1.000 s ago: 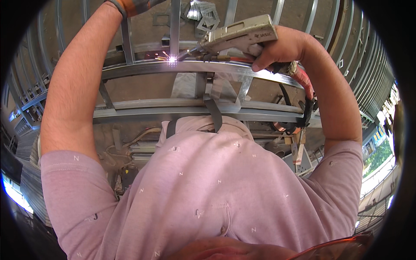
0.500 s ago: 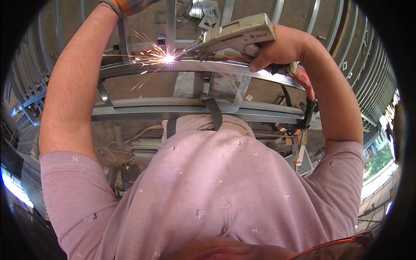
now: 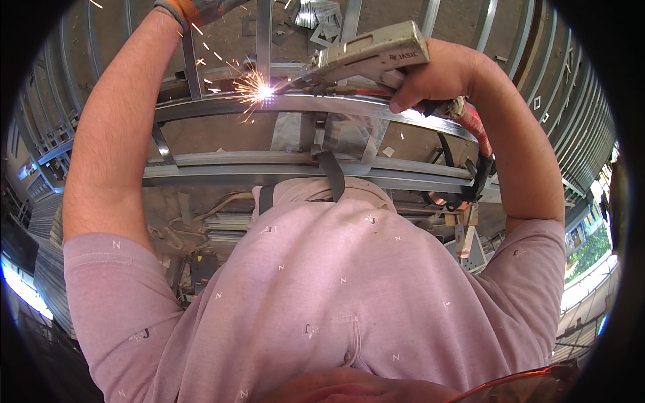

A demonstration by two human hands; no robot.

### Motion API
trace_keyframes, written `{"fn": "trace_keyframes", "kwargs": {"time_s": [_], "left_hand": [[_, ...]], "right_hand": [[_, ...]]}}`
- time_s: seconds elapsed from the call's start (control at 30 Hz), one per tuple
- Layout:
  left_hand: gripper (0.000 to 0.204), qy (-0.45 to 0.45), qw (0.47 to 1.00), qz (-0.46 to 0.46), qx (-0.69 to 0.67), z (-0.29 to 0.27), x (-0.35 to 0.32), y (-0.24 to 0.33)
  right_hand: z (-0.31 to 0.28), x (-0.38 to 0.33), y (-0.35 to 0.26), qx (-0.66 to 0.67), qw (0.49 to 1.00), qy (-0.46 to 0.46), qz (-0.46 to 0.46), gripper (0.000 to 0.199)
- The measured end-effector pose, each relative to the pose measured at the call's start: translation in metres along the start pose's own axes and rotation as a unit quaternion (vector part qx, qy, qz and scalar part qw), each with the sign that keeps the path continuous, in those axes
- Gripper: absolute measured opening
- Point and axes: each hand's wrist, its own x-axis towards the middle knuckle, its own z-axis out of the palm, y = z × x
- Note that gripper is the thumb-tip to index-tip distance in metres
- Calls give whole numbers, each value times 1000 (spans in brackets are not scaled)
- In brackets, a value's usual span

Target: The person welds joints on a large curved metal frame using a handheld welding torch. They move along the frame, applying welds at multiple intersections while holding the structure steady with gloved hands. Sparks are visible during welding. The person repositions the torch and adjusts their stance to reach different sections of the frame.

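My right hand, bare, is wrapped round the grip of a pale, scuffed welding gun. The gun's nozzle points left, and a bright arc throws sparks where it meets a metal rail of a frame. A red-sleeved cable leads off below that hand. At the upper left edge is my left hand in an orange and grey glove. Its fingers are cut off by the picture's edge, so what it touches is hidden.
Parallel metal bars run away beyond the rail. Cut metal plates lie on the floor at the far middle. A second rail crosses close to my waist. Several long bars are lined up at the right.
The arc and the gun have shifted slightly to the right along the rail. Sparks now also fly up toward the left glove. My left hand has barely moved.
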Motion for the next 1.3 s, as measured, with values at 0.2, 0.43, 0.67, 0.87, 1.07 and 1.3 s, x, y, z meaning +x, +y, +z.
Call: {"fn": "trace_keyframes", "kwargs": {"time_s": [0.2, 0.43, 0.67, 0.87, 1.07, 1.3], "left_hand": [[54, 0, 1000, -7, -2, -2, 2, 3], [52, 5, 1000, -7, -9, 0, -1, 0], [49, 18, 1000, 8, -14, 1, -1, 0], [53, 42, 999, -2, -16, -3, -16, 2], [54, -14, 1000, 6, 10, -12, -66, -34], [48, -14, 1000, 12, -19, -25, -99, -46]], "right_hand": [[-1, 3, 11, -3, 1000, 8, -17, 40], [-2, -3, 10, 27, 1000, 2, -16, 44], [-12, -36, 16, 29, 998, 54, -20, 43], [16, -76, -42, 78, 981, 132, -121, 42], [29, -34, -105, 84, 993, 68, -41, 43], [35, 27, -107, 80, 996, 23, -29, 43]]}}
